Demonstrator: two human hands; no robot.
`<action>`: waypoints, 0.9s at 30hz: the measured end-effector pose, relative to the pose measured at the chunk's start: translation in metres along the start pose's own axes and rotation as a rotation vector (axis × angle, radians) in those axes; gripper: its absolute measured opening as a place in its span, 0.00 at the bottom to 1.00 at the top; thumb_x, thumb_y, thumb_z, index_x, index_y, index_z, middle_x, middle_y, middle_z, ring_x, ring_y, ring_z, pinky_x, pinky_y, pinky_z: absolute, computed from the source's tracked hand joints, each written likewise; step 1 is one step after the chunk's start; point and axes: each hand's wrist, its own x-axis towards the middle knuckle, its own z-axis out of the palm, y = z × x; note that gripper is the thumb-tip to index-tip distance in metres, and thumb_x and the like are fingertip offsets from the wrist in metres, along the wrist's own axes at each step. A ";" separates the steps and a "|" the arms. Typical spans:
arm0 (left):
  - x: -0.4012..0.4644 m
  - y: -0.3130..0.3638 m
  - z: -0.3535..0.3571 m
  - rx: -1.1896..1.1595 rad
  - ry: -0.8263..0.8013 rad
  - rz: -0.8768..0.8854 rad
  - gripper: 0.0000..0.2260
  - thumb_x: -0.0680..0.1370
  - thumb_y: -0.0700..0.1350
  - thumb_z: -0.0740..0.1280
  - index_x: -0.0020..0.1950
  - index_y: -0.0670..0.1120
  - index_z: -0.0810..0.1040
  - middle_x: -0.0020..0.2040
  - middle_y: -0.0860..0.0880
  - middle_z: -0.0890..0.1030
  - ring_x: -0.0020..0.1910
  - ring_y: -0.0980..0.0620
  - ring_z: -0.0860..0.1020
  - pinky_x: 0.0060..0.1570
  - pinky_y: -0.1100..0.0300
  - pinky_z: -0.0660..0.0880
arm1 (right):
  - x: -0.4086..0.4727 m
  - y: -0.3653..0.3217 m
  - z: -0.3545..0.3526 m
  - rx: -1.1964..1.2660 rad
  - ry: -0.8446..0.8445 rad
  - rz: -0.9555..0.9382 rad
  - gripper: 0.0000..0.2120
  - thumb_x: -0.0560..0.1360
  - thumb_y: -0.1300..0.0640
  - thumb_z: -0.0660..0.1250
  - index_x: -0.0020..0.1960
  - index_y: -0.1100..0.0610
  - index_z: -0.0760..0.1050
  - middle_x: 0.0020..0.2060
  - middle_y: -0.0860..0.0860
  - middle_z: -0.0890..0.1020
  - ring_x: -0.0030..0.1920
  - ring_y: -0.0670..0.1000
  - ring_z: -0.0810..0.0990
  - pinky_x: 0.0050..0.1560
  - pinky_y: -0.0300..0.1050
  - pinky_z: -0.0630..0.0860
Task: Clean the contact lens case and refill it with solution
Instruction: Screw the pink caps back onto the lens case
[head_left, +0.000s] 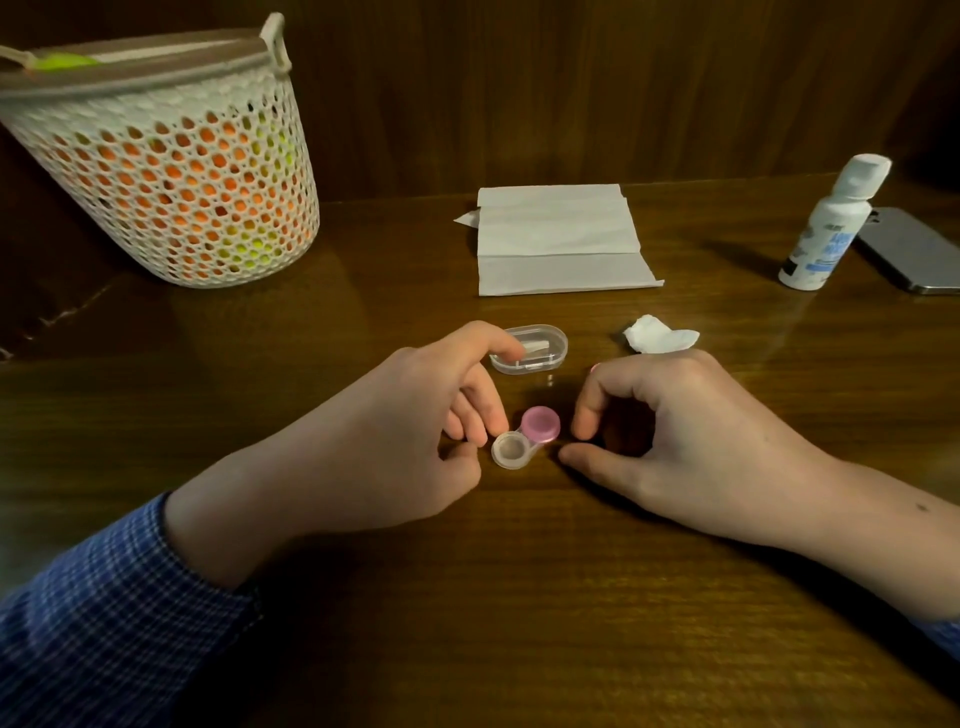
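Both hands are sitting low on the wooden table (519, 597), closing in on the contact lens case (524, 439) from either side. Left hand (395, 431) is loosely curled w/ fingertips (496, 426) touching or just beside the clear open well, prob steadying it so the case isn't sliding; it isn't wrapping round anything. Right hand (670, 431) is making a half-open pinch, thumb and forefinger curved w/ a gap between, holding nothing, poised just right of the pink cap (541, 423) — looks like it's lining up to twist that cap off, tho that's my read. Case is lying flat between the hands, front-centre: 2 wells, 1 capped in pink, 1 uncapped; can't tell if the open well is wet or dry. Just behind the left forefinger a clear oval box (529, 348) is resting, lid shut, 1 of those. Near the right knuckles 1 crumpled tissue scrap (660, 339) is lying, likely kept close for wiping. Further back 1 folded paper towel (561, 239) is waiting, spread flat. Far right, 1 white solution bottle (831, 228) is standing upright, cap on, well apart from the case, so refill isn't started. Beside it 1 phone (914, 249) is lying flat. Far left 1 mesh basket (171, 156) is standing w/ orange and green stuff inside
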 end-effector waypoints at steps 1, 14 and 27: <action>0.000 0.000 0.001 0.002 0.007 0.004 0.35 0.73 0.36 0.75 0.76 0.55 0.66 0.47 0.60 0.82 0.50 0.64 0.82 0.50 0.68 0.79 | 0.000 0.000 0.000 0.009 -0.003 0.004 0.06 0.71 0.49 0.78 0.42 0.45 0.81 0.38 0.40 0.83 0.40 0.43 0.83 0.39 0.40 0.80; 0.001 0.012 0.016 0.057 0.189 0.051 0.23 0.70 0.52 0.79 0.62 0.52 0.78 0.47 0.60 0.75 0.43 0.56 0.77 0.37 0.68 0.76 | 0.000 -0.005 0.000 0.098 -0.083 -0.029 0.19 0.65 0.40 0.78 0.53 0.43 0.78 0.44 0.39 0.83 0.47 0.40 0.82 0.44 0.39 0.81; 0.002 0.011 0.017 -0.010 0.131 0.068 0.23 0.73 0.46 0.79 0.66 0.50 0.77 0.49 0.60 0.81 0.41 0.55 0.80 0.35 0.71 0.74 | 0.003 0.004 0.003 0.102 -0.027 -0.055 0.12 0.71 0.51 0.78 0.51 0.45 0.79 0.41 0.40 0.83 0.46 0.40 0.82 0.39 0.31 0.77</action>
